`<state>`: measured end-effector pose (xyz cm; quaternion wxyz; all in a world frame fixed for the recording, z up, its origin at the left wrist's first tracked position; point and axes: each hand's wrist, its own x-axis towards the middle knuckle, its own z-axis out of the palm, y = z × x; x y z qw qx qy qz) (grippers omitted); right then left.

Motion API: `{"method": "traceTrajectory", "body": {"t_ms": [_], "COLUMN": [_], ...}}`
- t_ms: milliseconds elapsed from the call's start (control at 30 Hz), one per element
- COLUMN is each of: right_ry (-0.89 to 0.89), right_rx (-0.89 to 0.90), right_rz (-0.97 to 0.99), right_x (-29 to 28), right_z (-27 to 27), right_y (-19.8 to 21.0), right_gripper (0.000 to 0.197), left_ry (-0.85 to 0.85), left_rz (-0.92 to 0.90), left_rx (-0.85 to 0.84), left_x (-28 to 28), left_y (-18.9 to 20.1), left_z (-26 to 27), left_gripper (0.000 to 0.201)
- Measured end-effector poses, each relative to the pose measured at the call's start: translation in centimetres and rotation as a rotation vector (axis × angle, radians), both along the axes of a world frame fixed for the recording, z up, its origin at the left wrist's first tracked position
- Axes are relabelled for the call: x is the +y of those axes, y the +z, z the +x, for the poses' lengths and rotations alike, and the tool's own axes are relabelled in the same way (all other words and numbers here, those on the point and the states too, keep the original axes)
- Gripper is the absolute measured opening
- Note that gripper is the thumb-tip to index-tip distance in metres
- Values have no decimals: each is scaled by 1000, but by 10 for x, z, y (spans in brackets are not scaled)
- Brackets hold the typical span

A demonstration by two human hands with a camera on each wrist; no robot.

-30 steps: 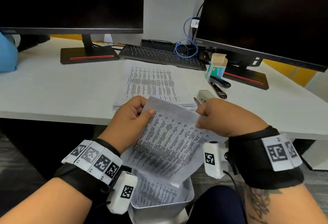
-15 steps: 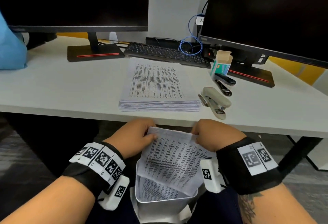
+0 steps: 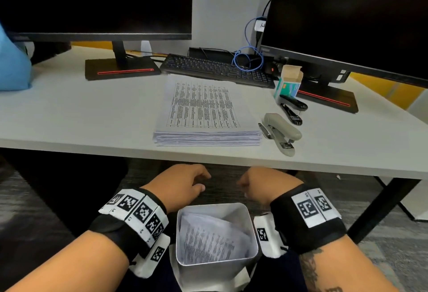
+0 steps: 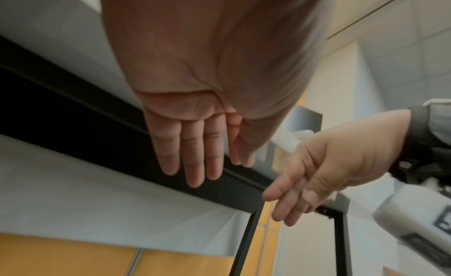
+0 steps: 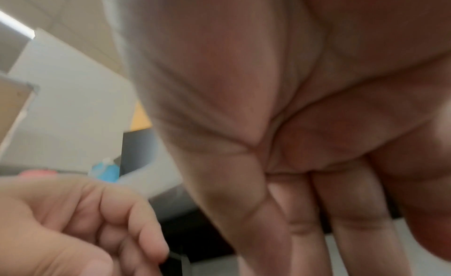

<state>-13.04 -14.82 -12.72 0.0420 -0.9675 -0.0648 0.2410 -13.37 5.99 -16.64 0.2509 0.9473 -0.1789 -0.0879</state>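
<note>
Both my hands hover below the desk edge, just above a white bin [image 3: 242, 218] on my lap. The left hand [image 3: 185, 181] is empty; the left wrist view shows the left hand [image 4: 192, 145] with fingers straight. The right hand [image 3: 259, 184] holds nothing either, its fingers relaxed, and the right hand [image 4: 317, 174] shows beside the left one from the left wrist. Crumpled printed sheets [image 3: 208, 238] lie inside the bin. A thick stack of printed paper [image 3: 203, 111] sits on the desk [image 3: 81, 115] near its front edge.
A grey stapler [image 3: 282, 133] and a black stapler [image 3: 292, 106] lie right of the stack, with an open staple box [image 3: 289, 81] behind. A keyboard [image 3: 217, 69], two dark monitors and a blue cable stand at the back. A blue bag [image 3: 11, 65] sits far left.
The printed sheet that both hands held has dropped into the bin. Both hands have let go and moved slightly apart above it.
</note>
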Motion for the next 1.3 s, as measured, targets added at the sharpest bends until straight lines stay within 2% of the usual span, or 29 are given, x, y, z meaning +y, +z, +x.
{"method": "traceTrajectory", "body": {"t_ms": [100,200,300,367,433,567,633,700,867,1033,1300], "right_ry": [26,-37,-100,-132,-156,-194,-224,-238,-261,-311,-444], "right_rx": [-59,-115,-351,-580,-672,-618,-613,-616,-622,-614,-604], "right_rz": [125,390,529,503,463,393,372,378,417,473,600], "right_x": [-6,-10,-14,-18,-20,-17,-16,-15,-17,-15,-14], "right_z": [-3,-5,-1,6,14,29,34,37,37,37,39], "right_y": [25,47,60,64,63,51,46,44,47,50,52], "right_gripper": [38,19,15,18,26,39,41,41,38,36,32], "left_ry": [-40,9,100,167,259,378,408,444,481,383,382], "left_rz": [-61,-210,-339,-290,-164,32,-29,-91,-176,-99,-75], "left_rx": [-66,-179,-413,-612,-703,-439,-361,-353,-366,-401,-392], "left_x": [-9,-15,-15,-12,-6,8,14,16,18,22,32], "left_y": [24,50,67,73,73,61,57,57,64,68,68], "left_z": [-4,-9,-10,-6,3,22,25,26,26,28,29], "left_gripper": [22,10,8,9,13,43,55,59,45,25,22]}}
